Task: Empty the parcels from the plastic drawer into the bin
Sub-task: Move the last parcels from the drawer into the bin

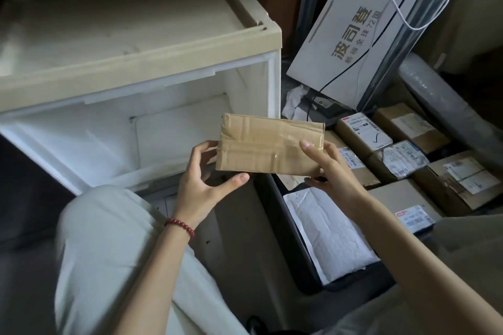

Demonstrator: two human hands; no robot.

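Observation:
A brown taped cardboard parcel (269, 144) is held in the air between the white plastic drawer (81, 144) and the dark bin (283, 226). My left hand (204, 174) grips its left end, thumb underneath. My right hand (326, 163) grips its right end, thumb on top. The drawer stands pulled open on the left, and its visible inside shows only bare white walls and floor. In the bin on the right lie several labelled cardboard parcels (364, 130) and a white padded mailer (329, 231).
The beige cabinet top (122, 43) sits above the drawer. A white printed box (353, 35) leans at the back right, with cables (394, 3) hanging over it. A wrapped roll (449, 100) lies at the far right. My knee (109, 239) is at the lower left.

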